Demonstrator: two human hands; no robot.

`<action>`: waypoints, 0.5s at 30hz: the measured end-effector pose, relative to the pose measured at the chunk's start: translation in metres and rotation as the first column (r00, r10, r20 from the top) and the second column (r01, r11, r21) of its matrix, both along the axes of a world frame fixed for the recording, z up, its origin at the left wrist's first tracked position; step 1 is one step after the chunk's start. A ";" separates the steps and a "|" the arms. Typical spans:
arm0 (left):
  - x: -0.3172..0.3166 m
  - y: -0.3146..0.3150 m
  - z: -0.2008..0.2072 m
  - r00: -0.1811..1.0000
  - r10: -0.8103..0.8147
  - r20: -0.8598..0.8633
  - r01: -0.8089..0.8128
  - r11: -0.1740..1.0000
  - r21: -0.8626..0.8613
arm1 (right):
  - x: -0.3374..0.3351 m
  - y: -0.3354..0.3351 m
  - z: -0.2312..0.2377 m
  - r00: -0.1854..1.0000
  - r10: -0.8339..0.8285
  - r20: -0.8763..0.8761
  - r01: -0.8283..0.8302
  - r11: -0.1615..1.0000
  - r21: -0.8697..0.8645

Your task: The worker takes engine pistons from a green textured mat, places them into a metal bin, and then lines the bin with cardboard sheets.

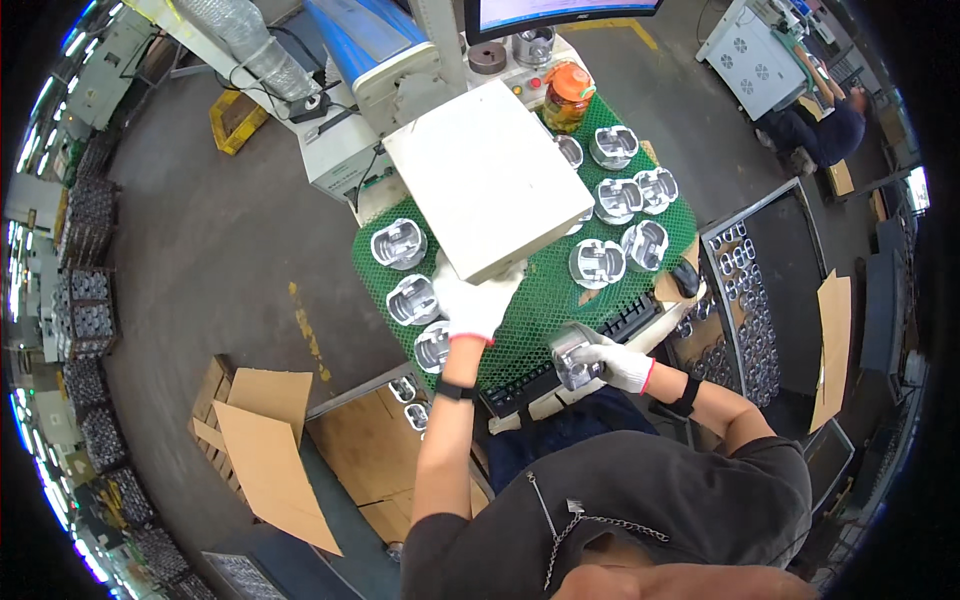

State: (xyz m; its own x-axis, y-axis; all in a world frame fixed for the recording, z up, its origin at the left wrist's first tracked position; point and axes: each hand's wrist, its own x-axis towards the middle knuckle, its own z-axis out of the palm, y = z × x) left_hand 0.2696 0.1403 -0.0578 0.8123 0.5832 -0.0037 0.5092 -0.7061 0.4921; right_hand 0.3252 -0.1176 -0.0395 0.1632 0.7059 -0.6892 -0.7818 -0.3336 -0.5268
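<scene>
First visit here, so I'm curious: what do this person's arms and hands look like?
The left hand and right hand wear white gloves edged in red at the cuff. Each forearm has a black band just above the glove and is otherwise bare up to a short, dark grey sleeve.

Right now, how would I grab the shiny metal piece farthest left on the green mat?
Probably hold that metal piece around its curved outer side, coming from the left: it's short and round, and the white box crowds its right.
</scene>
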 end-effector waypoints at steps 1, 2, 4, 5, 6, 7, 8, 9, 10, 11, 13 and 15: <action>0.009 0.010 -0.050 0.997 -0.070 -0.020 0.071 0.997 0.036 | 0.001 0.003 -0.002 1.000 0.021 -0.004 -0.021 1.000 0.007; 0.004 0.025 -0.101 0.993 -0.116 -0.015 0.117 0.989 0.086 | 0.000 0.013 -0.007 0.997 0.066 -0.043 -0.065 0.998 0.021; 0.002 0.046 -0.137 0.989 -0.145 0.006 0.144 0.985 0.100 | 0.006 0.031 -0.005 0.994 0.107 -0.027 -0.105 0.992 0.064; -0.001 0.055 -0.136 0.982 -0.080 0.172 0.079 0.997 0.011 | 0.012 0.043 0.001 0.984 0.144 0.108 -0.150 0.987 0.055; -0.006 0.059 -0.132 0.946 -0.004 0.325 0.035 0.995 -0.090 | 0.019 0.057 0.005 0.931 0.186 0.315 -0.203 0.979 0.021; -0.011 0.061 -0.123 0.946 -0.002 0.323 0.035 0.995 -0.096 | 0.026 0.072 0.007 0.832 0.230 0.505 -0.253 0.967 -0.023; -0.012 0.062 -0.106 0.771 0.363 0.524 0.060 0.777 -0.627 | 0.032 0.086 0.003 0.552 0.225 0.803 -0.263 0.961 -0.088; -0.015 0.064 -0.085 0.533 0.735 0.420 0.271 0.323 -0.907 | 0.037 0.102 -0.001 0.176 0.200 0.964 -0.250 0.956 -0.152; -0.025 0.063 -0.065 0.599 0.653 0.463 0.142 0.482 -0.864 | 0.045 0.121 0.005 -0.037 0.153 0.987 -0.279 0.947 -0.158; -0.040 0.055 -0.041 0.671 0.565 0.480 0.025 0.630 -0.776 | 0.054 0.137 0.010 -0.248 0.096 0.964 -0.305 0.937 -0.172; -0.077 0.024 0.035 0.620 0.715 0.324 0.136 0.309 -0.941 | 0.067 0.160 -0.011 -0.369 0.048 0.928 -0.346 0.920 -0.185; -0.133 0.011 0.038 0.507 0.737 0.447 0.166 0.426 -0.889 | 0.067 0.189 -0.059 -0.158 -0.051 0.986 -0.471 0.881 -0.030</action>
State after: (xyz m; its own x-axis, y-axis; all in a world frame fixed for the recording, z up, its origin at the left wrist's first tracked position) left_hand 0.1362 0.1512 -0.0194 0.5117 0.8449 -0.1557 -0.2747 0.3327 0.9021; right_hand 0.3922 0.0718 -0.0990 0.2392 0.9375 0.2529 0.7382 -0.0064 -0.6746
